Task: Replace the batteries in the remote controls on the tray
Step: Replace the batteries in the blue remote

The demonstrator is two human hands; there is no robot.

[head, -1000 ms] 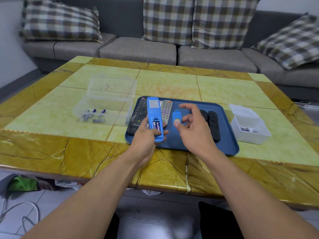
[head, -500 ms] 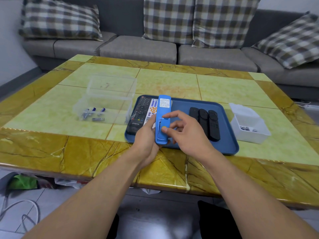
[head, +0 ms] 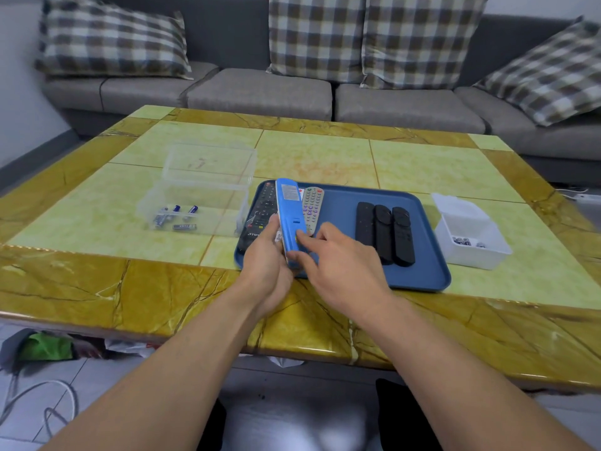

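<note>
Blue remote control, turned back side up with its battery cover in place, is held above the near left corner of a blue tray on a yellow and green marble-patterned desk. Nearest the viewer, two bare forearms reach forward over the desk's front edge. The left hand has its grip curled around the remote's lower left side, thumb along the edge. The right hand pinches the remote's lower end, its fingertips pressing on the back cover. Under and beside the blue remote, on the tray's left part, lie a black remote and a grey remote with coloured buttons. Toward the tray's right part, three black remotes lie side by side, touching. Just right of the tray stands a small white box with its lid open and a few batteries inside. Left of the tray sits a clear plastic box, also open, holding several blue-ended batteries. Beyond the desk stands a grey sofa with checked cushions leaning against its back.
</note>
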